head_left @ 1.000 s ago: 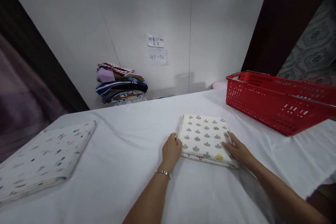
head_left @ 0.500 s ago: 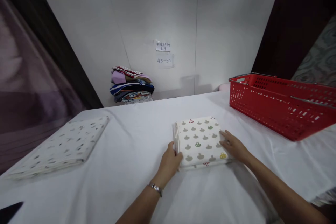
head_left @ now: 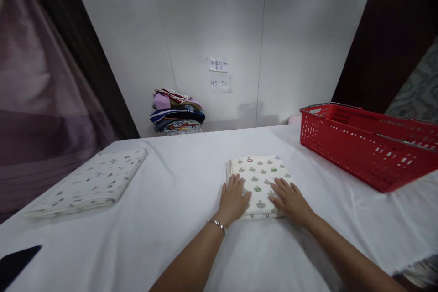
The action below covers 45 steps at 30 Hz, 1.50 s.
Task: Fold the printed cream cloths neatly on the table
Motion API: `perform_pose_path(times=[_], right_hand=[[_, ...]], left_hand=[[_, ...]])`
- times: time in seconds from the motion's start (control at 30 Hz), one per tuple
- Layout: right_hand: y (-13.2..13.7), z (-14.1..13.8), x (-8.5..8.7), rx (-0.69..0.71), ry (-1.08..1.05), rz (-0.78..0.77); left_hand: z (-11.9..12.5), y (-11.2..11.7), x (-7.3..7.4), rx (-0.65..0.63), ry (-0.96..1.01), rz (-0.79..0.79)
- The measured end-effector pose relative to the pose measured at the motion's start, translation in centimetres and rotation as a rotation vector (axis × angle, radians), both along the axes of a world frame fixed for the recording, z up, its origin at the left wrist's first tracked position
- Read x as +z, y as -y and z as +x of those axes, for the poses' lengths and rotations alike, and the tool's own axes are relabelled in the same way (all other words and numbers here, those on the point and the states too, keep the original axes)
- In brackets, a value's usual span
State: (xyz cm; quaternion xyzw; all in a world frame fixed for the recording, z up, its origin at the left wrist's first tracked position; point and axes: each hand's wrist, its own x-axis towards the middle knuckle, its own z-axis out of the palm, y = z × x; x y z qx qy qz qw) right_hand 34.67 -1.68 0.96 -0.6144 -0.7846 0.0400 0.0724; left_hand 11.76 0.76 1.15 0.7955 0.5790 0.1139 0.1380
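A folded white cloth (head_left: 258, 180) printed with grey, green and red mushrooms lies flat on the white-covered table (head_left: 164, 237). My left hand (head_left: 234, 198) rests palm down on its left edge, fingers stretched out. On the right part of the same cloth lies my right hand (head_left: 290, 200), its fingers spread and flat. Neither hand grips anything. Parts of the print are hidden beneath both hands.
To the left lies another folded white cloth (head_left: 92, 180) with dark specks. A red plastic basket (head_left: 356, 146) stands at the right. Stacked fabrics (head_left: 178, 112) sit by the back wall. A black flat object (head_left: 17, 264) lies at the lower left.
Both hands have moved from the cloth's side edges onto its top, the fingers now flat. The cloth has stayed folded. The view has shifted slightly.
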Motion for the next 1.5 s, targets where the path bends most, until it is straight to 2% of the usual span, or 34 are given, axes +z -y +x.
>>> perform_pose_path(times=[0.13, 0.23, 0.37, 0.5, 0.63, 0.7, 0.87, 0.97, 1.1, 1.23, 1.3, 1.4, 1.5], right_hand=[[-1.8, -1.4, 1.3, 0.003, 0.006, 0.014], [-3.3, -2.5, 1.6, -0.001, 0.021, 0.018], [-4.0, -2.7, 0.4, -0.008, 0.036, -0.041], [-4.0, -2.4, -0.6, -0.004, 0.030, -0.032], [-4.1, -2.4, -0.8, -0.014, 0.024, -0.016], [-4.2, -2.4, -0.8, -0.012, 0.014, -0.016], [-4.4, -2.2, -1.1, -0.006, 0.002, -0.024], [-4.2, -2.3, -1.1, -0.010, -0.002, -0.026], [-4.3, -2.3, -0.4, -0.007, 0.018, -0.056], [-6.0, -1.9, 1.3, 0.086, 0.129, -0.068], [-7.3, -1.5, 1.8, 0.012, 0.130, -0.016], [-8.9, -0.5, 1.5, -0.139, 0.083, -0.025], [-9.5, 0.5, 0.2, -0.155, 0.046, -0.074]], left_hand=[[0.1, 0.0, 0.2, 0.016, -0.012, -0.010], [0.1, 0.0, 0.1, 0.019, -0.017, -0.020], [-0.1, -0.1, 0.0, 0.014, -0.012, -0.038], [0.5, -0.7, 1.1, 0.030, -0.022, -0.075], [1.8, -2.0, 2.4, 0.026, -0.036, 0.062], [2.1, -2.7, 2.2, 0.009, -0.050, 0.082], [1.5, -3.7, -0.3, 0.032, -0.057, 0.025], [1.3, -3.7, -1.0, 0.031, -0.060, 0.043], [1.4, -3.6, -0.9, 0.039, -0.056, 0.042], [1.5, -3.6, -0.8, 0.045, -0.041, 0.033], [1.5, -3.5, -0.7, 0.047, -0.043, 0.027], [1.4, -3.3, -0.5, 0.049, -0.042, 0.020], [1.3, -3.2, -0.4, 0.042, -0.039, 0.012]])
